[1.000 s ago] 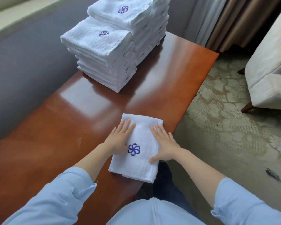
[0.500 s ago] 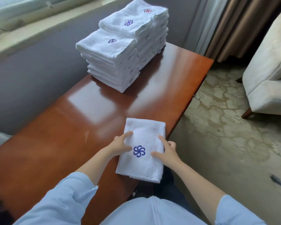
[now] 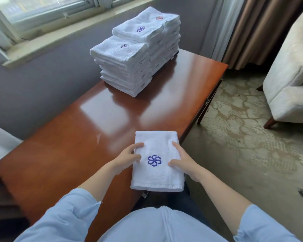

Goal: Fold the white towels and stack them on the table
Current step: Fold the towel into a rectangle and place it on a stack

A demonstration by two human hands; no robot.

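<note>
A folded white towel [image 3: 157, 144] with a blue pinwheel emblem lies at the near right edge of the glossy wooden table [image 3: 77, 145]. My left hand [image 3: 128, 158] grips its left edge, thumb on top and fingers curled at the side. On the opposite edge my right hand [image 3: 182, 161] holds it the same way. The towel's near end hangs past the table edge. Two tall stacks of folded white towels [image 3: 129, 67] stand side by side at the table's far end.
A grey wall and a window sill [image 3: 59, 37] run along the table's left side. Curtains [image 3: 252, 32] hang behind the far right corner. A pale armchair [image 3: 290, 75] stands on the patterned carpet [image 3: 234, 145] to the right.
Both hands went from lying flat on the towel to gripping its two side edges. The view tilted up, showing more of the window and stacks.
</note>
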